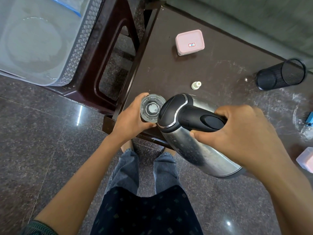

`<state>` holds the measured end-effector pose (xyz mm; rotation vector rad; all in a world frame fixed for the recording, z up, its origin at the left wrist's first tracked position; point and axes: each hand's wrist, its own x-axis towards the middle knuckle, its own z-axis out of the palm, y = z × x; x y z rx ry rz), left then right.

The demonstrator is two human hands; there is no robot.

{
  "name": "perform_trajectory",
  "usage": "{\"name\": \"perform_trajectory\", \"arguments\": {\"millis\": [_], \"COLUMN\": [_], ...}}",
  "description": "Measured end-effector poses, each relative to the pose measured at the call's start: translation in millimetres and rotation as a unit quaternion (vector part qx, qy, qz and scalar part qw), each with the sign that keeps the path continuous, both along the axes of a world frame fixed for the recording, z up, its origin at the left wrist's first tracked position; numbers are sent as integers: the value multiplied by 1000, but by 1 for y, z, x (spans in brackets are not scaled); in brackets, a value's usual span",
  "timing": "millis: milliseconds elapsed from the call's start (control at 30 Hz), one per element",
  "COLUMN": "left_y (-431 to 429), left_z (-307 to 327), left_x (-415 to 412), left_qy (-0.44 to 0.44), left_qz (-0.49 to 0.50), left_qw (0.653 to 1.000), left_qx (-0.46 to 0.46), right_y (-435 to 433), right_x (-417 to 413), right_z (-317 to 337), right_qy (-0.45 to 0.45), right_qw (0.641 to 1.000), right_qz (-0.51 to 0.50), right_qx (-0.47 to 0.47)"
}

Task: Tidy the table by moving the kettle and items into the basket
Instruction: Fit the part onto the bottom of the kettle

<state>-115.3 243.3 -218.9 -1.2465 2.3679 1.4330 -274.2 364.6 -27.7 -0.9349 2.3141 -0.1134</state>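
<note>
My right hand (240, 133) grips the black handle of a steel kettle (189, 146), which is tilted with its lidded top toward a clear glass (151, 107). My left hand (131, 116) holds that glass at the dark table's near left corner. A little liquid shows at the bottom of the glass. The grey basket (76, 48) stands on a brown stool (101, 65) at the upper left. On the table lie a pink lidded box (189, 41), a small white cap (196, 85) and a black mesh pen holder (281, 74) on its side.
A second pink box (305, 159) and a small blue object (310, 117) sit at the right edge. The dark table (169, 73) has white scuff marks. A gap of granite floor (42, 141) separates stool and table. My legs stand at the table's front edge.
</note>
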Motion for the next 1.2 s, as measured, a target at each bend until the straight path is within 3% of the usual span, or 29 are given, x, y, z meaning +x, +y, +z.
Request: {"name": "perform_trajectory", "arguments": {"millis": [633, 933, 1067, 1200], "left_y": [-2, -5, -19, -56], "left_z": [3, 8, 21, 71], "left_x": [-1, -3, 3, 18], "left_qy": [-3, -14, 47, 153], "left_qz": [-3, -17, -15, 107], "left_qw": [1000, 1000, 998, 981], "left_qx": [-5, 11, 45, 53], "right_y": [15, 27, 13, -23], "right_x": [-7, -7, -9, 2], "right_z": [8, 31, 56, 75], "right_qy": [-59, -21, 6, 14], "right_qw": [995, 983, 973, 963], "right_qz": [-57, -100, -98, -74], "right_qx": [-63, -156, -208, -261]}}
